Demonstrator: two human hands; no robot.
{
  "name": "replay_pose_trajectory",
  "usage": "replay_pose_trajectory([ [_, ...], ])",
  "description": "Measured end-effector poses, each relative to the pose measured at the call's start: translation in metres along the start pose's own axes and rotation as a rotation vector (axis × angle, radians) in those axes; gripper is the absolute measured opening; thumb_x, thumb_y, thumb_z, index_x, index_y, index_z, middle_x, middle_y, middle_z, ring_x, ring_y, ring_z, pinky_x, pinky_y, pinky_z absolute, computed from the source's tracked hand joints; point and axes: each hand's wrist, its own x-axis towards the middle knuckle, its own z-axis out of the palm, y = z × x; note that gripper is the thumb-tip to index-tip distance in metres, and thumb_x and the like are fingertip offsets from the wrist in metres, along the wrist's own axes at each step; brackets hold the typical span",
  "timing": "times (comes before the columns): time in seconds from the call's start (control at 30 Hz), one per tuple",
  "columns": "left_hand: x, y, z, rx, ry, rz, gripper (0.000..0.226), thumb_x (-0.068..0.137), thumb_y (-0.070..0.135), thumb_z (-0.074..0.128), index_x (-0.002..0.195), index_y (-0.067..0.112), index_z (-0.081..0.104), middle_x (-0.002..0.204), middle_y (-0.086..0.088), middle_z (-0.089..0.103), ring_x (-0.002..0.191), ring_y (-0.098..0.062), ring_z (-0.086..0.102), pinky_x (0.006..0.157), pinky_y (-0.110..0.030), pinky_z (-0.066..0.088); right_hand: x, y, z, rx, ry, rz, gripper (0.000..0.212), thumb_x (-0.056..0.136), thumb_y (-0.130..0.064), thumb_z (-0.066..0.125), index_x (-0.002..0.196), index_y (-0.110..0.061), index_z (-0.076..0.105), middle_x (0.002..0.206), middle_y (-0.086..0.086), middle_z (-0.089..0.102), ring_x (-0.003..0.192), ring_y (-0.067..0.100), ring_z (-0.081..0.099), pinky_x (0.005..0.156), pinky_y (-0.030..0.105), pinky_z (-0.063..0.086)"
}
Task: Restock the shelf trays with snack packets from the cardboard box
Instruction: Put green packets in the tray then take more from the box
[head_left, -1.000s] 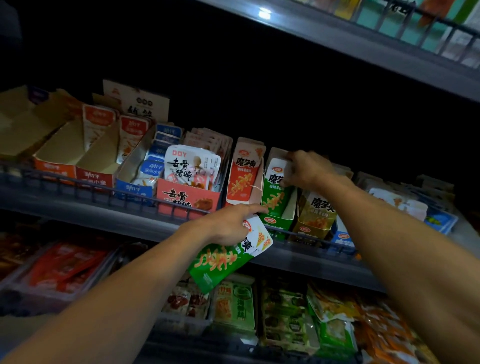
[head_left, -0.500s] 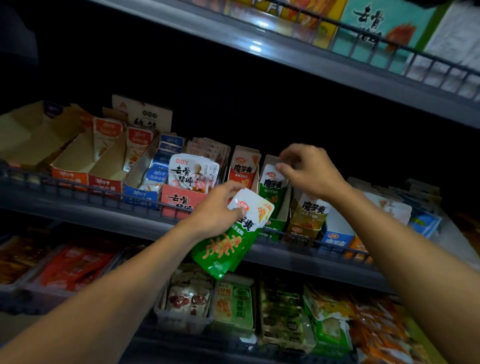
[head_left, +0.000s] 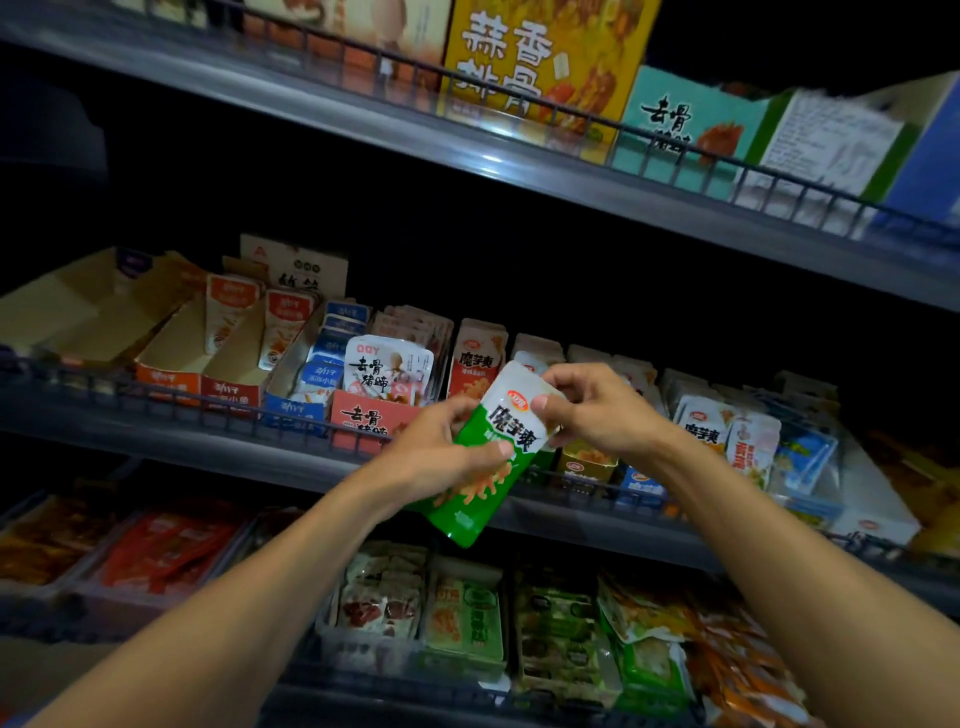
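Observation:
A stack of green and white snack packets (head_left: 496, 467) is held in front of the middle shelf. My left hand (head_left: 441, 457) grips the stack from the left at its middle. My right hand (head_left: 597, 410) pinches the white top edge of the front packet with thumb and fingers. Behind the hands stand the shelf trays of packets: a red tray (head_left: 371, 415), an orange-red packet row (head_left: 475, 358) and a yellow-green tray (head_left: 587, 462). The cardboard box is not in view.
A wire rail (head_left: 156, 395) runs along the middle shelf's front edge. Open cardboard trays (head_left: 171, 343) sit at the left, blue and white packets (head_left: 753, 441) at the right. Large boxes (head_left: 540, 67) fill the upper shelf. The lower shelf (head_left: 467, 618) holds clear bins of packets.
My right hand has left the green tray on the shelf and come down onto the top of the packets. My left hand has raised the stack. The view has tilted upward.

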Motion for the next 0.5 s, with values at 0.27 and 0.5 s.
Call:
replay_pose_trajectory([
  [0.27, 0.003, -0.001, 0.006, 0.083, -0.078, 0.076, 0.019, 0.088, 0.015, 0.071, 0.104, 0.024, 0.064, 0.098, 0.004, 0.074, 0.088, -0.007, 0.071, 0.079, -0.024, 0.058, 0.0, -0.008, -0.013, 0.009, -0.055, 0.046, 0.028, 0.077, -0.005, 0.08, 0.1, -0.005, 0.064, 0.091, 0.006, 0.074, 0.084, 0.02, 0.072, 0.074, 0.033, 0.06],
  [0.5, 0.027, -0.018, 0.012, 0.528, 0.18, 0.219, 0.044, 0.093, 0.031, 0.065, 0.132, 0.018, 0.051, 0.118, 0.002, 0.057, 0.11, -0.016, 0.056, 0.086, -0.027, 0.044, 0.029, 0.0, -0.051, -0.201, 0.178, 0.063, 0.023, 0.078, -0.003, 0.078, 0.096, -0.001, 0.065, 0.09, 0.008, 0.072, 0.079, 0.025, 0.071, 0.078, 0.045, 0.059],
])
